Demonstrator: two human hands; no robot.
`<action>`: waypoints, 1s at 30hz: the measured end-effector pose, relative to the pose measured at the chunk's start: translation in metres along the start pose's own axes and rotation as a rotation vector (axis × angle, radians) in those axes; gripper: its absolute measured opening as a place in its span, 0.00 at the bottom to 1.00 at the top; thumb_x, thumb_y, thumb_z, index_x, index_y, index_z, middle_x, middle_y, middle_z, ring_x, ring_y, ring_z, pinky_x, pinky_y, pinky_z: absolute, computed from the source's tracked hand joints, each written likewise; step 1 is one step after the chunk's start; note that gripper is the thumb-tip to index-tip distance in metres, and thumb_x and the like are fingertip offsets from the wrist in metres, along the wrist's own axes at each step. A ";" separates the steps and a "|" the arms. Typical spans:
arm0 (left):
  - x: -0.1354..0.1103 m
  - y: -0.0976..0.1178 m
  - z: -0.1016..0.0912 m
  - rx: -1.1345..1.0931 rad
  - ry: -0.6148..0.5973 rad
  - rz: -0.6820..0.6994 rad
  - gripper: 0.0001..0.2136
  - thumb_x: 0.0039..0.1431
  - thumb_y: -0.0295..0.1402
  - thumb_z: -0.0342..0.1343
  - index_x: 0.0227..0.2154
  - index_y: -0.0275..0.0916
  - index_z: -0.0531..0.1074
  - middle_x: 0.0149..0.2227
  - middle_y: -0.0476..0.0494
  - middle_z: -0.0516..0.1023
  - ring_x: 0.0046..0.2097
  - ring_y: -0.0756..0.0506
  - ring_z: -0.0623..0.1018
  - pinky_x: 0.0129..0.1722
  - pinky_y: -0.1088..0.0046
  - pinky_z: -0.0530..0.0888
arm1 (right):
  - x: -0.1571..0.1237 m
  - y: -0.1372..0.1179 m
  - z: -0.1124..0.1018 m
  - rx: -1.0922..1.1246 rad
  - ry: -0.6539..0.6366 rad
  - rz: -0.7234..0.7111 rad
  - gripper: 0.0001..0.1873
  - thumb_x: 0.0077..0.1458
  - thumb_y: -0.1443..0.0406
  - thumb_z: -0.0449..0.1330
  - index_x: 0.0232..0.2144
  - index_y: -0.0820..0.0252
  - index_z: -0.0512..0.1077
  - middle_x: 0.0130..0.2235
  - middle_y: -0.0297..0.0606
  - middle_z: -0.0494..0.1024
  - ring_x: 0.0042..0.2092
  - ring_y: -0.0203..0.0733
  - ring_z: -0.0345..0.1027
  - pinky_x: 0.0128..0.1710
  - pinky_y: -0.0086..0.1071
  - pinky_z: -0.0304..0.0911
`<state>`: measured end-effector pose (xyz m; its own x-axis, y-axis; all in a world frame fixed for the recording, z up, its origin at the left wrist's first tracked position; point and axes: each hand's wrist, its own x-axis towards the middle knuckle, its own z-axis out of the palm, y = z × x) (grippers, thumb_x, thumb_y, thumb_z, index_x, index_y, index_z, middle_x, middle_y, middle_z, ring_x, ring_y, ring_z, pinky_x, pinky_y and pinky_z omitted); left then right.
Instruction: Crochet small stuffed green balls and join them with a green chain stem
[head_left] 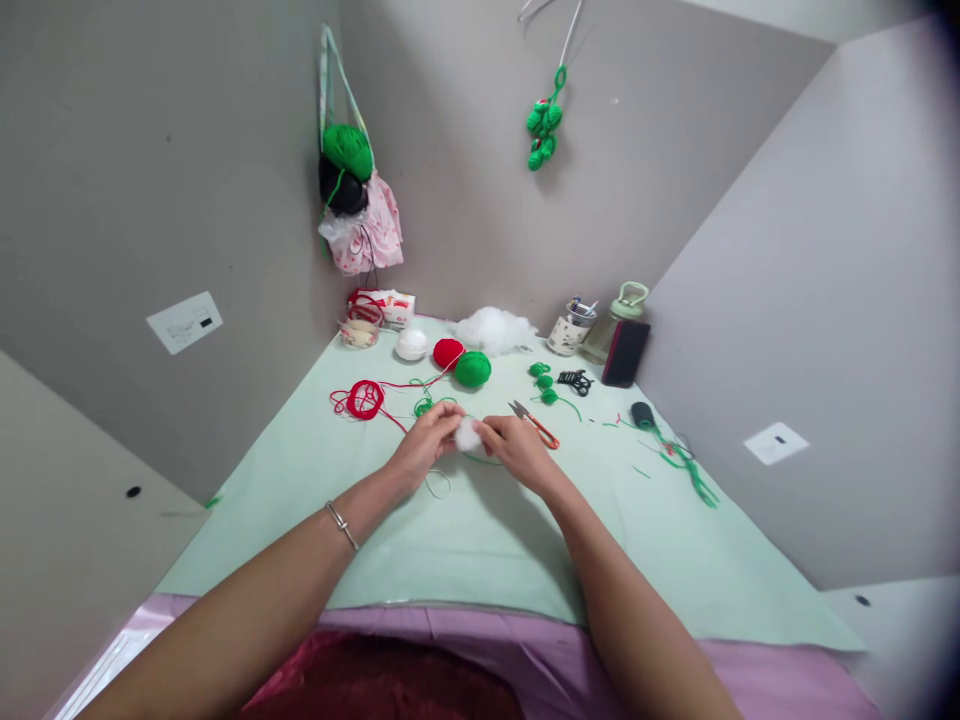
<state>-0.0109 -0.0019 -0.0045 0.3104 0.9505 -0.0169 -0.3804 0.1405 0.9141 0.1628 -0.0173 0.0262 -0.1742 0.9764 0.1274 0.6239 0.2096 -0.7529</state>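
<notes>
My left hand (426, 441) and my right hand (516, 446) meet over the pale green table cover (465, 540), fingers pinched on a small white tuft of stuffing (468, 434) held between them. A thin green yarn strand (480, 459) trails under the tuft. Small scissors with orange handles (534, 422) lie just beyond my right hand. A bracelet sits on my left wrist.
Red yarn (364, 398), a white ball (412, 344), a red ball (448, 352) and a green ball (472, 369) lie further back, with a stuffing pile (495, 329). A cup, bottle (613, 322) and dark phone (625, 353) stand back right. Green scraps (679, 460) lie right. Bags hang on the wall.
</notes>
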 end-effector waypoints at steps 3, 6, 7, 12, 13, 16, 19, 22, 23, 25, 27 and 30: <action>-0.001 0.002 0.001 0.046 -0.017 0.006 0.18 0.47 0.38 0.71 0.38 0.39 0.72 0.37 0.49 0.75 0.36 0.49 0.77 0.37 0.74 0.74 | 0.002 0.001 -0.003 0.019 -0.002 0.025 0.20 0.60 0.57 0.56 0.18 0.56 0.63 0.18 0.28 0.61 0.23 0.35 0.52 0.27 0.32 0.47; 0.001 -0.002 0.001 0.092 0.026 0.035 0.18 0.46 0.35 0.70 0.38 0.40 0.70 0.34 0.53 0.74 0.31 0.52 0.75 0.33 0.76 0.71 | 0.001 -0.004 0.000 0.052 0.036 0.027 0.16 0.59 0.57 0.55 0.22 0.56 0.65 0.21 0.28 0.62 0.25 0.35 0.53 0.27 0.31 0.48; 0.002 -0.004 0.001 0.106 0.048 0.046 0.18 0.47 0.35 0.69 0.38 0.41 0.69 0.32 0.54 0.74 0.29 0.52 0.74 0.32 0.76 0.69 | -0.001 -0.007 0.002 0.061 0.037 0.020 0.15 0.60 0.58 0.55 0.23 0.56 0.65 0.21 0.28 0.62 0.26 0.36 0.53 0.28 0.31 0.48; 0.008 -0.010 -0.003 0.173 0.140 0.121 0.13 0.48 0.28 0.65 0.33 0.41 0.66 0.27 0.55 0.72 0.27 0.51 0.72 0.30 0.75 0.67 | -0.008 -0.022 0.017 0.104 0.016 -0.026 0.15 0.58 0.59 0.57 0.21 0.56 0.62 0.21 0.29 0.64 0.27 0.37 0.54 0.30 0.31 0.49; 0.008 -0.010 -0.003 0.181 0.152 0.145 0.12 0.48 0.27 0.64 0.33 0.41 0.66 0.28 0.55 0.73 0.29 0.51 0.73 0.32 0.75 0.68 | -0.008 -0.023 0.020 0.118 0.014 -0.024 0.16 0.57 0.59 0.57 0.21 0.56 0.62 0.21 0.30 0.63 0.27 0.37 0.54 0.29 0.31 0.49; 0.006 -0.008 -0.001 0.178 0.159 0.210 0.12 0.50 0.25 0.62 0.34 0.41 0.66 0.33 0.51 0.76 0.38 0.49 0.76 0.40 0.73 0.71 | -0.004 -0.020 0.022 0.179 0.023 0.017 0.18 0.57 0.52 0.57 0.22 0.55 0.63 0.21 0.28 0.61 0.25 0.35 0.51 0.26 0.31 0.48; 0.002 -0.004 0.003 0.163 0.128 0.241 0.12 0.52 0.27 0.62 0.36 0.41 0.66 0.38 0.48 0.78 0.42 0.47 0.78 0.46 0.71 0.72 | 0.002 -0.015 0.019 0.229 0.043 0.053 0.22 0.54 0.46 0.57 0.22 0.56 0.64 0.20 0.27 0.60 0.24 0.34 0.50 0.24 0.31 0.47; -0.003 0.000 0.004 0.156 0.078 0.229 0.11 0.54 0.31 0.63 0.38 0.41 0.67 0.40 0.46 0.79 0.43 0.46 0.78 0.47 0.70 0.72 | 0.004 -0.011 0.016 0.242 0.073 0.069 0.20 0.51 0.48 0.60 0.22 0.56 0.64 0.20 0.27 0.60 0.24 0.33 0.49 0.24 0.30 0.46; -0.004 0.002 0.004 0.156 0.061 0.220 0.11 0.55 0.32 0.63 0.39 0.41 0.68 0.41 0.45 0.79 0.43 0.46 0.78 0.46 0.69 0.72 | 0.004 -0.011 0.015 0.241 0.084 0.073 0.19 0.51 0.49 0.60 0.22 0.56 0.65 0.19 0.26 0.60 0.24 0.33 0.49 0.24 0.30 0.46; -0.005 0.004 0.003 0.155 0.039 0.204 0.12 0.55 0.35 0.64 0.39 0.40 0.69 0.42 0.45 0.79 0.43 0.46 0.78 0.46 0.70 0.73 | 0.002 -0.010 0.013 0.239 0.096 0.078 0.18 0.51 0.51 0.61 0.22 0.57 0.65 0.19 0.26 0.60 0.23 0.33 0.48 0.25 0.31 0.45; -0.004 0.005 0.002 0.157 0.031 0.191 0.14 0.52 0.35 0.67 0.38 0.40 0.69 0.40 0.46 0.78 0.41 0.47 0.78 0.44 0.71 0.73 | 0.000 -0.011 0.010 0.247 0.081 0.071 0.17 0.51 0.52 0.60 0.22 0.57 0.65 0.19 0.27 0.60 0.24 0.33 0.49 0.25 0.31 0.45; 0.001 0.004 0.001 0.165 0.042 0.170 0.15 0.50 0.35 0.68 0.37 0.40 0.69 0.35 0.49 0.76 0.37 0.48 0.77 0.39 0.72 0.73 | -0.004 -0.017 0.006 0.266 0.030 0.046 0.16 0.55 0.52 0.57 0.25 0.57 0.67 0.20 0.27 0.61 0.24 0.34 0.50 0.25 0.30 0.46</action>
<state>-0.0118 -0.0008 -0.0003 0.2164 0.9676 0.1297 -0.2758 -0.0669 0.9589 0.1480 -0.0251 0.0343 -0.1246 0.9866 0.1052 0.4079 0.1476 -0.9010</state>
